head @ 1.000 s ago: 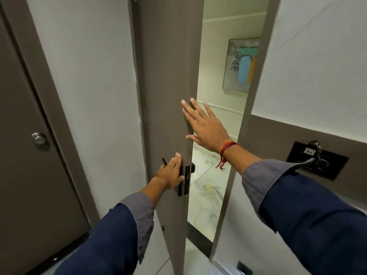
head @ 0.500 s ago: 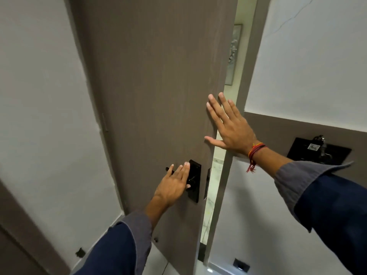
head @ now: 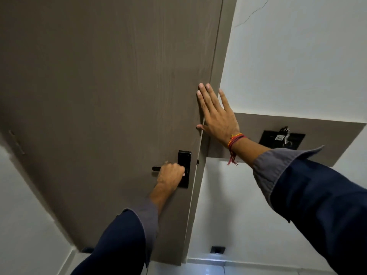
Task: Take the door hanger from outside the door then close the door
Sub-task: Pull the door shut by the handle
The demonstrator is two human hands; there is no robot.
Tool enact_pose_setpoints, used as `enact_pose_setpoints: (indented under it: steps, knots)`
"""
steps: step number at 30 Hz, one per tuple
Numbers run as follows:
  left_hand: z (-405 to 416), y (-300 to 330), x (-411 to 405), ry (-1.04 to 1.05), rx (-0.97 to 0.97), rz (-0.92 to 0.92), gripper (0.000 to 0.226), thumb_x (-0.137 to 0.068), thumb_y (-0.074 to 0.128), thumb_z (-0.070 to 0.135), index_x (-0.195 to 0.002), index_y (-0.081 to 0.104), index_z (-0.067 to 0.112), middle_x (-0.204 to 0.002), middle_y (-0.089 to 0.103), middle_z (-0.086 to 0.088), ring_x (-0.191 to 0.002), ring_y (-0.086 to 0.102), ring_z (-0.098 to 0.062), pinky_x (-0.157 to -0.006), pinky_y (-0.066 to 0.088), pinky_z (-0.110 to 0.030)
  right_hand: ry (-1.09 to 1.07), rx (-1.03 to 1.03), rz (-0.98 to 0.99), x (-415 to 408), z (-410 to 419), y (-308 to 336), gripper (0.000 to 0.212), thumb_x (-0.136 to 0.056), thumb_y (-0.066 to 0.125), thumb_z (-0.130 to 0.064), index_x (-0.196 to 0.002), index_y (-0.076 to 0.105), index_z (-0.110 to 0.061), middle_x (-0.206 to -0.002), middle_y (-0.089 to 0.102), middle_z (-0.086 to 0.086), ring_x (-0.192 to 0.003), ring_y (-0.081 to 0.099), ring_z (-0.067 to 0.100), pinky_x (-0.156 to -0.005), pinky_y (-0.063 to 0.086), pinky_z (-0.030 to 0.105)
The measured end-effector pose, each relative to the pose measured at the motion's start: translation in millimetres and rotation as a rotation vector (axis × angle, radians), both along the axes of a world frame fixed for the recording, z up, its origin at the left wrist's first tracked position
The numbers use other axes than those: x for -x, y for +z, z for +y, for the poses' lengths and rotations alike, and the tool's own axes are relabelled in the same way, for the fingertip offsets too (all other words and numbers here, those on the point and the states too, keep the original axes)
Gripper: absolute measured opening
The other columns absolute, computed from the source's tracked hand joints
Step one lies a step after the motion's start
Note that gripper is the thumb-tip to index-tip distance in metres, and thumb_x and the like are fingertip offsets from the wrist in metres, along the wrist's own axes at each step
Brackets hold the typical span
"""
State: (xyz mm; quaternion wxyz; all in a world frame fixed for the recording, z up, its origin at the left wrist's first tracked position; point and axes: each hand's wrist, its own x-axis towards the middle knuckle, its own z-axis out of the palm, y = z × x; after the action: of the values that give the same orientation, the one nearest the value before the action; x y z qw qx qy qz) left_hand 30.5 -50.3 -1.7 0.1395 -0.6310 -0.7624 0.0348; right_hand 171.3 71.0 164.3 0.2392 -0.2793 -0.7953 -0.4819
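The brown wood-grain door (head: 111,92) fills the upper left and lies nearly flush in its frame (head: 220,56). My left hand (head: 171,174) is curled around the black lever handle (head: 156,168), beside the black lock plate (head: 184,168). My right hand (head: 216,114) lies flat with fingers spread on the door's latch edge, overlapping the frame. A red and yellow thread band circles that wrist. No door hanger shows in either hand or anywhere in view.
A black card-holder panel (head: 282,138) with a key tag sits on a brown wall strip (head: 325,139) right of the frame. White wall (head: 297,56) lies on the right. A small dark floor-level fitting (head: 218,249) sits near the door's base.
The door has swung from ajar to almost shut, hiding the corridor beyond. My left hand went from resting open at the handle to gripping it. My right hand stayed pressed on the door edge.
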Motion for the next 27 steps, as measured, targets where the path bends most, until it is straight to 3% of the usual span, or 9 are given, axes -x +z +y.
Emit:
enact_pose_setpoints:
  steps: [8, 14, 27]
  knots:
    - [26.8, 1.1, 13.8, -0.055, 0.037, 0.032, 0.022, -0.096, 0.064, 0.032, -0.093, 0.072, 0.012, -0.085, 0.074, -0.007, -0.082, 0.074, -0.025, -0.074, 0.058, -0.037, -0.153, 0.005, -0.012, 19.6, 7.1, 2.5, 0.114, -0.089, 0.065, -0.065, -0.166, 0.014, 0.002, -0.175, 0.012, 0.023, -0.163, 0.016, 0.037, -0.130, 0.006, 0.053]
    - [41.3, 8.4, 17.5, -0.052, 0.077, 0.040, 0.013, -0.092, 0.071, 0.027, -0.094, 0.070, 0.014, -0.086, 0.073, -0.006, -0.081, 0.074, -0.024, -0.073, 0.061, -0.038, -0.216, -0.045, -0.012, 33.3, 10.4, 2.8, 0.087, -0.104, 0.042, -0.051, -0.165, 0.016, 0.005, -0.173, 0.016, 0.026, -0.162, 0.019, 0.039, -0.131, 0.012, 0.052]
    - [61.8, 3.2, 26.2, -0.070, 0.059, 0.011, 0.014, -0.094, 0.068, 0.024, -0.096, 0.069, 0.010, -0.090, 0.073, -0.010, -0.086, 0.073, -0.028, -0.077, 0.058, -0.039, -0.233, -0.043, 0.009, 46.7, 23.9, 0.9, 0.081, -0.103, 0.054, -0.034, -0.163, 0.019, 0.007, -0.172, 0.018, 0.029, -0.161, 0.023, 0.040, -0.132, 0.018, 0.054]
